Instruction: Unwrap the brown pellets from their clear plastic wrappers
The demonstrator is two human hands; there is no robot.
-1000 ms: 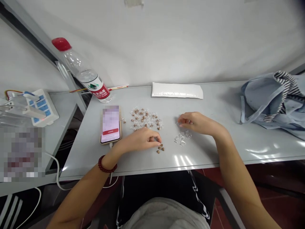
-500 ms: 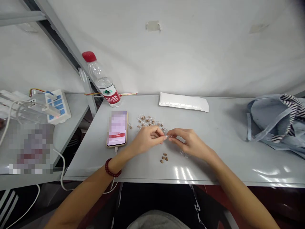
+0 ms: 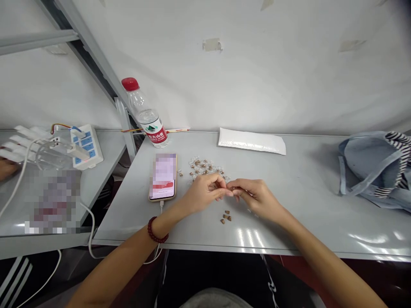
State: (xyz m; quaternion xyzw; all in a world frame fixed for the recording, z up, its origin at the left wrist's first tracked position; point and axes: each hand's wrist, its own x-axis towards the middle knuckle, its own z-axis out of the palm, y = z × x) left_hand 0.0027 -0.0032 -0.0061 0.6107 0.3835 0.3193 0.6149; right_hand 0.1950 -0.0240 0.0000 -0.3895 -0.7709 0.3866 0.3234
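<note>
My left hand (image 3: 208, 192) and my right hand (image 3: 252, 194) meet over the table, thumbs and fingertips pinched together. Between them is a small clear plastic piece, mostly covered by the fingers; a brown bit may be in it, but I cannot tell. Just behind my left hand lies a pile of clear plastic pieces with brown bits (image 3: 205, 166). In front of the hands, several loose brown bits (image 3: 226, 216) sit in a little group. A few clear scraps (image 3: 253, 212) show partly from under my right hand.
Left of the pile lies a phone (image 3: 163, 177) on a charging cable. Behind it stands a water bottle (image 3: 156, 130) with a red cap. A white padded packet (image 3: 252, 141) rests near the wall, a denim bag (image 3: 369, 167) at right, a power strip (image 3: 87, 147) at far left.
The view has shifted slightly, so everything sits a little lower and further right. My fingertips have drawn closer together, covering the clear piece that showed between them before.
</note>
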